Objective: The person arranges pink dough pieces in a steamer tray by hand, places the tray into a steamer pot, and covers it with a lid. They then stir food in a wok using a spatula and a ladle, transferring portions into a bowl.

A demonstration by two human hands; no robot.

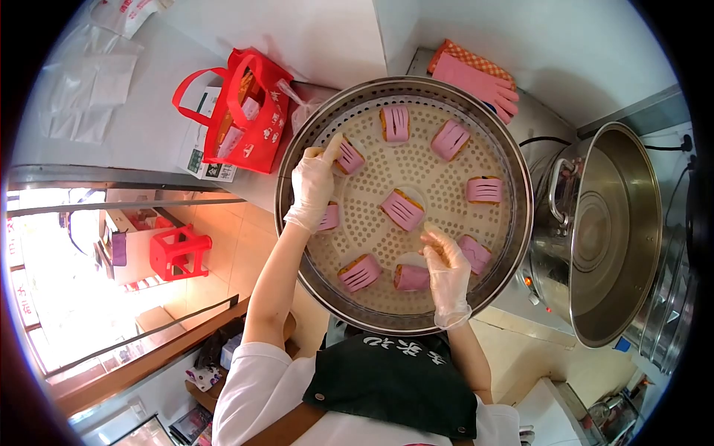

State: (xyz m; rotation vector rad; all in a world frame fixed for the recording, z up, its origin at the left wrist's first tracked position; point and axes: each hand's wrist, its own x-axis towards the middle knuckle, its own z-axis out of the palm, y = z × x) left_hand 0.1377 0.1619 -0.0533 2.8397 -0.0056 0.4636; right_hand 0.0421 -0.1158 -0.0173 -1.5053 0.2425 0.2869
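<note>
A round metal steamer tray (405,324) with a perforated base holds several pink buns with slits over an orange-brown filling. My left hand (312,182), in a clear glove, is over the tray's left side, its fingertips at the edge of a pink bun (349,157); another bun shows partly behind the wrist. Over the lower right my right hand (448,271), also gloved, is held with its fingers partly curled and apart, nothing visible in them. It is between the centre bun (402,209) and the lower right bun (474,253).
A red bag (256,134) stands on the counter at the upper left. Pink rubber gloves (476,83) lie behind the tray. To the right is a large steel pot (617,230) with a side handle. A red stool (178,251) stands on the floor at the left.
</note>
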